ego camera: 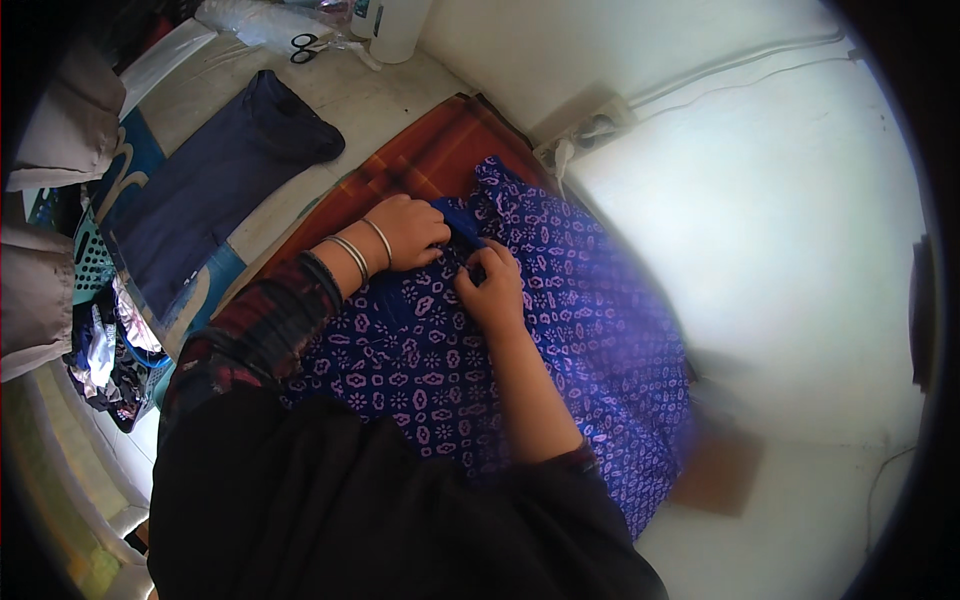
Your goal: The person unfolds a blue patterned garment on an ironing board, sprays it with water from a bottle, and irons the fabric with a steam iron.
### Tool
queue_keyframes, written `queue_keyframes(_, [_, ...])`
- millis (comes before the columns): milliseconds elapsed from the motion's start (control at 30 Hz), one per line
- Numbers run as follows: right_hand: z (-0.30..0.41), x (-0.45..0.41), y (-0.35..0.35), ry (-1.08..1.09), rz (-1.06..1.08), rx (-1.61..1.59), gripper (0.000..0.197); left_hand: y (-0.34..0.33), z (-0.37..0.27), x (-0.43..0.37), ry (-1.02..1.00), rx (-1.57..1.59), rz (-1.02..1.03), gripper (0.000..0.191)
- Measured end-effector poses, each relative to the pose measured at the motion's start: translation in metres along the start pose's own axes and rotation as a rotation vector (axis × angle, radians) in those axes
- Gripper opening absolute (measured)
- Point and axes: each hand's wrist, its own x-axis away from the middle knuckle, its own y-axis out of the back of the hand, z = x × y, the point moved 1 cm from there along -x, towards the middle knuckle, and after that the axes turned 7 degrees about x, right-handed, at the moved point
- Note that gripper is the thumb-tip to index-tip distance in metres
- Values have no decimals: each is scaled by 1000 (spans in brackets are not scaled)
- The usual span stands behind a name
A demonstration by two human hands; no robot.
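A blue garment with a pink batik-like print (450, 375) lies spread in front of me, its lower part reaching under my dark clothing. My left hand (409, 232), with bracelets at the wrist, has its fingers curled on the cloth. Close by on the right, my right hand (495, 289) pinches the fabric between thumb and fingers. Between the two hands runs a plain blue strip (459, 221) of the garment, bunched and partly hidden by my fingers. Beneath it all is a folded orange-brown checked cloth (420, 154).
A folded navy garment (225, 191) lies to the left. Black-handled scissors (304, 49) and a white bottle (394, 30) stand at the back. A power strip (589, 139) with a plug is by the white wall (765, 247). At far left, a green basket (91, 259) sits near piled clothes (112, 360).
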Motion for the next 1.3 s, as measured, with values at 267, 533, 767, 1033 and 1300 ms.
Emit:
queue_keyframes(267, [-7, 12, 4, 58, -22, -1, 18, -1, -1, -10, 421, -32, 147, 22])
queue_keyframes(533, [8, -2, -1, -61, -45, 125, 12, -7, 2, -4, 313, -115, -137, 19])
queue_keyframes(767, [2, -8, 5, -68, 137, 114, 13, -15, 14, 3, 402, 125, -192, 15])
queue_keyframes(1033, [21, -6, 25, -53, 307, 421, 19, -13, 22, 5, 488, 305, -327, 19])
queue_keyframes(1300, [31, -9, 25, -108, 438, 529, 23, -5, 18, 4, 625, 152, -203, 20])
